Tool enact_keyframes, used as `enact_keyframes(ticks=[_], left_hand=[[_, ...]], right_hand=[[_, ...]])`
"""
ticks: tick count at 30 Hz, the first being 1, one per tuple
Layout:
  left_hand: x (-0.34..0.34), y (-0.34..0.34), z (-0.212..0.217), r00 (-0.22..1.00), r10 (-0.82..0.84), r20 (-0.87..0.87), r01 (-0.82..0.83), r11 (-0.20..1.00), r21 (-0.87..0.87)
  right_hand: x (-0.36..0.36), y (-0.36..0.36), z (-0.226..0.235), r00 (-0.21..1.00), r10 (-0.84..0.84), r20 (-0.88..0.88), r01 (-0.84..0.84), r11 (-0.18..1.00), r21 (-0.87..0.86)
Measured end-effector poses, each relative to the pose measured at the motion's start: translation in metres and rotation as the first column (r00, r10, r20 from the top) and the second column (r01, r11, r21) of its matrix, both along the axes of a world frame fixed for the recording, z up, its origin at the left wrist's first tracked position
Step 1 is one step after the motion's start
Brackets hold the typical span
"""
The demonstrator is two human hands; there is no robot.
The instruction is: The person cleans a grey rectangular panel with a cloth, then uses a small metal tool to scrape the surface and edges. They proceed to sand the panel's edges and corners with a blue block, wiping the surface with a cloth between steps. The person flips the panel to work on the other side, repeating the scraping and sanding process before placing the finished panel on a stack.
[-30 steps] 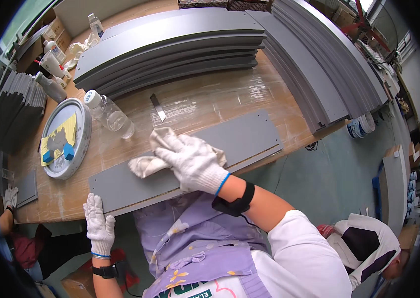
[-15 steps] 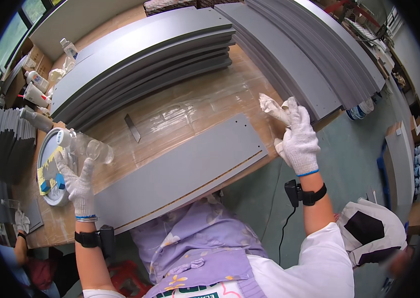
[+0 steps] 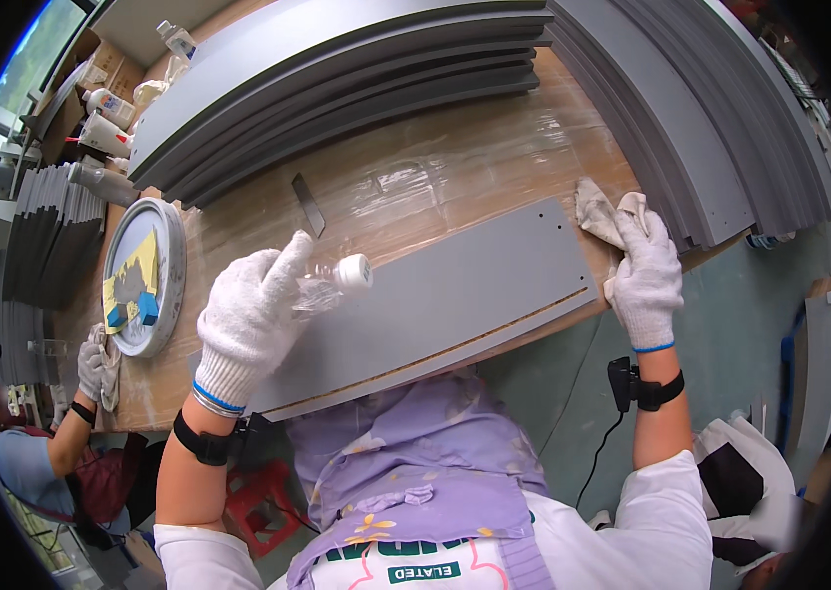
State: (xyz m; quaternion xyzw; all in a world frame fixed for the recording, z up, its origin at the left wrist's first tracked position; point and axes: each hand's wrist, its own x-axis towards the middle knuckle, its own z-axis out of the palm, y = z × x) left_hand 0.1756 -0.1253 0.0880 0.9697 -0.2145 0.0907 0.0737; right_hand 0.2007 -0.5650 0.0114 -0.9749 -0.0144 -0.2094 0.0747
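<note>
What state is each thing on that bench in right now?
Bottle: clear, white cap on, tipped sideways in left hand.
Rag: crumpled, under right hand at the panel's end.
Grey panel: flat on bench.
Round tin: open, holding scraps.
Panel stacks: piled flat.

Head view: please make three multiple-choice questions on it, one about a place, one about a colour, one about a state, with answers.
1. Where is the right hand?
A. at the grey panel's right end
B. on the round tray
C. under the table

2. What colour is the cap of the clear plastic bottle?
A. red
B. white
C. black

3. How is the bottle held by the left hand?
A. upright
B. tipped sideways over the panel
C. lying on the table

Answers: 1 A, it presses a cloth there on the grey panel; 2 B, the cap looks white; 3 B, the cap points right.
</note>
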Motion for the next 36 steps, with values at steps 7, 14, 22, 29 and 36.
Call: enact_keyframes(ticks=[7,14,22,29,36], left_hand=[[-0.015,-0.046,0.008,0.999,-0.001,0.039,-0.011,0.952,0.305],[-0.002,-0.070,0.006,0.995,-0.069,0.066,0.044,0.949,0.314],[-0.023,-0.050,0.013,1.000,0.006,-0.002,-0.005,0.934,0.356],[-0.032,0.015,-0.025,0.976,0.217,-0.014,-0.214,0.947,-0.238],[0.026,0.086,-0.029,0.919,0.349,-0.182,-0.291,0.290,-0.912]], right_hand=[[0.002,0.003,-0.002,1.000,-0.007,0.018,0.007,1.000,-0.007],[0.002,0.002,-0.003,0.999,0.005,0.034,-0.005,1.000,-0.013],[0.001,0.003,-0.001,1.000,-0.008,0.020,0.008,1.000,-0.013],[0.000,0.006,0.000,1.000,0.006,0.021,-0.006,1.000,0.006],[-0.002,-0.007,0.019,0.995,0.047,-0.089,-0.011,0.931,0.366]])
